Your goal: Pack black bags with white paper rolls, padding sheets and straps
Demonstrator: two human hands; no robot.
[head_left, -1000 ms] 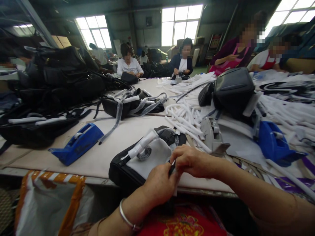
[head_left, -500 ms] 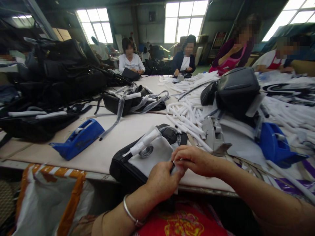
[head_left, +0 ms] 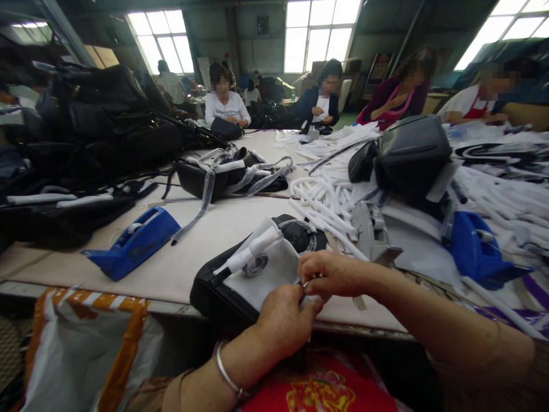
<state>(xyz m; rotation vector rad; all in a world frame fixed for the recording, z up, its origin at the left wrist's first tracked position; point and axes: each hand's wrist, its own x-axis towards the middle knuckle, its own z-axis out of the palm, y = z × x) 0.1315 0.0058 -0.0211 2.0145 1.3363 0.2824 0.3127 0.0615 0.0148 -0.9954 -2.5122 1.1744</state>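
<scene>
A black bag [head_left: 223,294] lies at the table's near edge, its front covered by a white foam sheet [head_left: 270,272] and its handle wrapped in a white foam tube [head_left: 253,252]. My left hand [head_left: 285,320], with a metal bangle on the wrist, is closed and pinches the sheet's lower right corner. My right hand [head_left: 330,274] is closed too, its fingertips meeting the left hand's at a small dark part of the bag; what it grips is too small to name.
A blue tape dispenser [head_left: 135,240] sits to the left, another blue dispenser [head_left: 480,252] to the right. White foam tubes [head_left: 326,200] are heaped mid-table. Black bags [head_left: 98,137] pile up on the left, another black bag [head_left: 412,151] stands right. Several people sit at the far side. An orange-trimmed sack [head_left: 86,349] hangs below.
Both hands stayed together at the bag's near corner, shifting slightly up and left. The view tilted a little.
</scene>
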